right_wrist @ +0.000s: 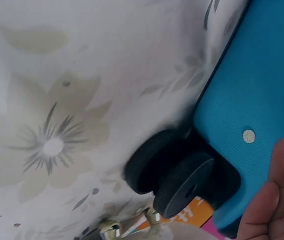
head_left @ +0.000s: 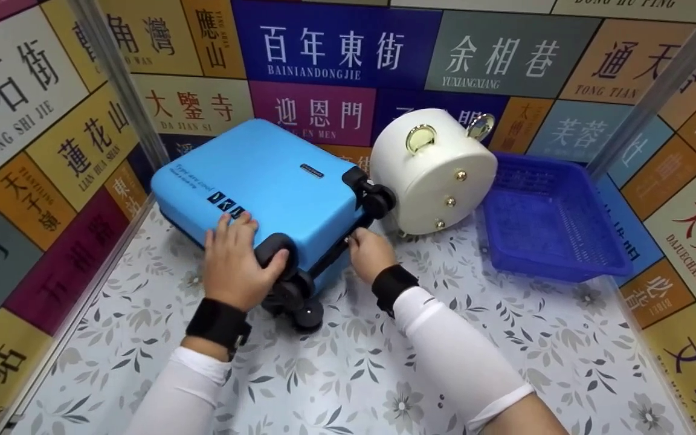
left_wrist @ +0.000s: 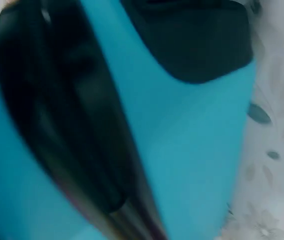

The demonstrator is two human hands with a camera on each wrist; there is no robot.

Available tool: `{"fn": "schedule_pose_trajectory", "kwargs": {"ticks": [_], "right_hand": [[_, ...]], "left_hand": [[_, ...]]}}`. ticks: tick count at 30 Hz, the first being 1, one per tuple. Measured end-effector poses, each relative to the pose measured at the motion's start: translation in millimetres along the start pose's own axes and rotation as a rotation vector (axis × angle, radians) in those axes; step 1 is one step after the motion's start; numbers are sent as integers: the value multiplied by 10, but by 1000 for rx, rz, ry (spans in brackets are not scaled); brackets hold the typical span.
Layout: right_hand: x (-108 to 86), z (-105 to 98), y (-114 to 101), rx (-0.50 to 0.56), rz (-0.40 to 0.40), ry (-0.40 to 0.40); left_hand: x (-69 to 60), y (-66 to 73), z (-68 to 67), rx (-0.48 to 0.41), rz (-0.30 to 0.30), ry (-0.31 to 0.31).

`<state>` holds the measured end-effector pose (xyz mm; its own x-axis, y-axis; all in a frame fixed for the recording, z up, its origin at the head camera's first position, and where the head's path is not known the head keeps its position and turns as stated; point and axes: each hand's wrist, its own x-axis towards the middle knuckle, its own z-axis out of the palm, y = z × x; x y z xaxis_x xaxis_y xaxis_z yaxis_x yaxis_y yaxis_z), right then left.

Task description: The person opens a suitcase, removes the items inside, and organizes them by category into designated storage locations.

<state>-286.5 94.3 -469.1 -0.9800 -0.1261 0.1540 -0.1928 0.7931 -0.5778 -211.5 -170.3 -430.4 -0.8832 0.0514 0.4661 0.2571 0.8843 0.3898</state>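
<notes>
Sign-printed walls [head_left: 339, 15] are filling the upper frame and both sides, while a floral surface [head_left: 408, 368] is spreading across the bottom. 1 blue suitcase [head_left: 251, 172] is lying left of centre, its printed face upward. 1 purple-blue basket [head_left: 541, 229] is sitting at right, and 1 round white bag [head_left: 432, 181] is standing between them. The left hand [head_left: 236, 269] is resting on the suitcase, its fingers straight, thumb apart against a black wheel [head_left: 274, 246]. The right hand [head_left: 374, 255], near centre, is pinching a small zipper pull [head_left: 348, 240], fingertips clamped together.
</notes>
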Motion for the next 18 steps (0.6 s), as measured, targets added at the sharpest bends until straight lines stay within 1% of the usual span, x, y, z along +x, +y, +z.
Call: {"fn": "schedule_pose_trajectory", "kwargs": {"ticks": [1, 3, 5, 7, 9, 10, 12, 15, 18], "right_hand": [[9, -8, 10, -2, 0, 7], [18, -20, 25, -5, -1, 14], [20, -27, 35, -7, -5, 17], [16, -28, 41, -12, -7, 22], [5, -27, 45, -7, -9, 17], [-1, -26, 46, -4, -11, 13], [-15, -22, 50, -1, -19, 5], [-37, -16, 51, 2, -32, 7], [-59, -13, 52, -10, -47, 16]], "left_hand": [[-14, 3, -30, 2, 26, -32], [-32, -46, -111, -10, 94, -98], [-31, -136, -192, -19, 158, -160], [-8, -221, -237, -17, 199, -194], [9, -279, -231, 6, 221, -194], [10, -293, -216, 13, 221, -186], [-2, -299, -163, 29, 215, -153], [-40, -274, -71, 43, 197, -109], [-54, -211, 2, 57, 175, -83]]}}
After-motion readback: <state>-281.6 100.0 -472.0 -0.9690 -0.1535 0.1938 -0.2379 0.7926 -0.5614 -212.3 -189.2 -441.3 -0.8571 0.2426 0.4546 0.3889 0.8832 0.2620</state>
